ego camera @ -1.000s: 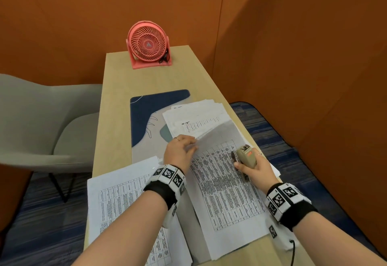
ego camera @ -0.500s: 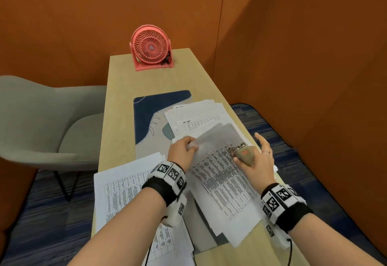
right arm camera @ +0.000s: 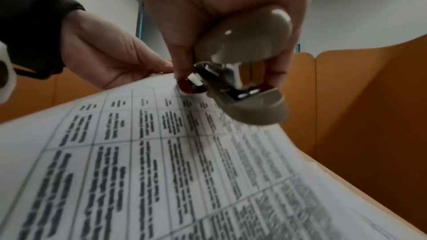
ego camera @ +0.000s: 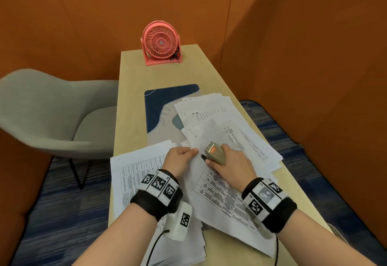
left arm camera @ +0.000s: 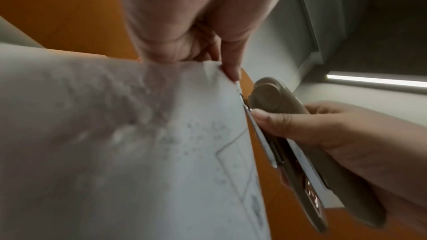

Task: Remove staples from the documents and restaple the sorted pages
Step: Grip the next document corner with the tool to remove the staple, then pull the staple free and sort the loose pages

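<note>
While both hands met over the near half of the bench, the scene stood thus:
Bench: a long, narrow, light wooden bench [ego camera: 134, 106], its far end against an orange wall and its right edge along an orange partition.
Room: orange panels on every side, blue striped carpet [ego camera: 62, 213] below.
Chair: a grey shell chair [ego camera: 52, 115] stood off the left edge of the bench.
Fan: a pink desk fan [ego camera: 160, 43] stood upright at the far end, well apart from the papers.
Mat: a blue and grey desk mat [ego camera: 163, 102] lay mid-bench, its near and right parts covered by paper.
Loose pages: one stack [ego camera: 136, 173] lay at the near left corner under the left wrist; another spread [ego camera: 247, 136] fanned toward the right edge.
Document: a printed table sheaf [ego camera: 219, 194] lay tilted between the wrists, its top corner lifted off the bench.
Left hand: the left hand [ego camera: 178, 161] pinched that lifted corner between thumb and fingers.
Right hand: the right hand [ego camera: 232, 163] was clenched round a beige stapler [ego camera: 214, 152], its metal tip just beside the pinched corner.
Obstruction: both hands hid the corner itself, so any staple could not be made out.
</note>
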